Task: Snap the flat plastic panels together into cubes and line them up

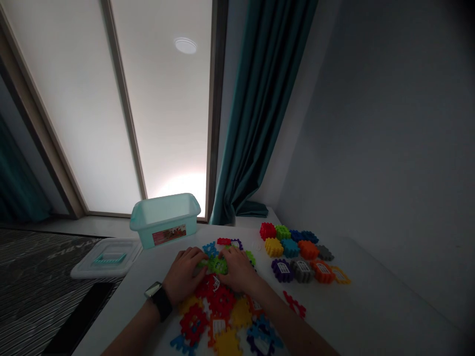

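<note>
My left hand (186, 273), with a watch (159, 298) on its wrist, has its fingers curled at the left edge of a green notched building tile (217, 265). On the tile's right side is my right hand (238, 269), its thumb and fingers bent around that edge. Parts of the tile are hidden under the fingers. Below both hands spreads a loose pile of red (222, 300), yellow (241, 313) and blue tiles (263, 330). Just beyond the fingertips lie a blue tile (210, 248) and a small red piece (223, 241).
At right, tiles stand in rows of colour-sorted stacks, among them red (267, 231), yellow (273, 247) and purple (282, 270). A single red piece (295, 304) lies nearer. A mint tub (165, 222) stands at the back left, beside its lid (107, 258).
</note>
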`<state>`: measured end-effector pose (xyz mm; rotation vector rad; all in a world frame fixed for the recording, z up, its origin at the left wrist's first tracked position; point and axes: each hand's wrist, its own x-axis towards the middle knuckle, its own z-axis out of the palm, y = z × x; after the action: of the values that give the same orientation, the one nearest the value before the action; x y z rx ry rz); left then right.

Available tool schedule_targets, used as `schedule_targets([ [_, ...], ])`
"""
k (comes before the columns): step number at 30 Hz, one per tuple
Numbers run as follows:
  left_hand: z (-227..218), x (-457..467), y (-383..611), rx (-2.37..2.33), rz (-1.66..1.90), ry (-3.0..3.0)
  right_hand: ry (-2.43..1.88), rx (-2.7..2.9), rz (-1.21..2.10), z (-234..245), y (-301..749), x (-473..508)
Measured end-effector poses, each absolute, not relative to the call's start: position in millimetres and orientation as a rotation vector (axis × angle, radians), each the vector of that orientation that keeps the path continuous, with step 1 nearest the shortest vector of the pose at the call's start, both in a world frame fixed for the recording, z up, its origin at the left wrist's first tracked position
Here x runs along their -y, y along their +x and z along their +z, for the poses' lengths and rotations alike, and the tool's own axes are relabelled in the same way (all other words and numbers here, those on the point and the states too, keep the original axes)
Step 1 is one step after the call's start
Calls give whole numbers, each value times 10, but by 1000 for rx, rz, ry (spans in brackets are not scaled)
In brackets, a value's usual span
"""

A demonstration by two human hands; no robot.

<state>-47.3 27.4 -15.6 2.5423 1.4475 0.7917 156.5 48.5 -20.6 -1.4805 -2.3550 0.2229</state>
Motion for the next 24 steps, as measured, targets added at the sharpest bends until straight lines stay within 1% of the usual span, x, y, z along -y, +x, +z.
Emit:
schedule_targets([
  [6, -186, -261, -462, -1414, 799, 2560, -1405, 2361, 286, -98, 1665, -406],
  [14, -146, -192, -387, -1256, 735, 2601, -1164, 2393, 380, 74, 1804, -96],
  [19, -121, -149, -355, -1218, 766, 2586, -1060, 2404, 335, 102, 1898, 47],
  [24, -152, -126, -347, -1212, 909, 2534, -992, 2348, 176, -51, 2013, 111],
])
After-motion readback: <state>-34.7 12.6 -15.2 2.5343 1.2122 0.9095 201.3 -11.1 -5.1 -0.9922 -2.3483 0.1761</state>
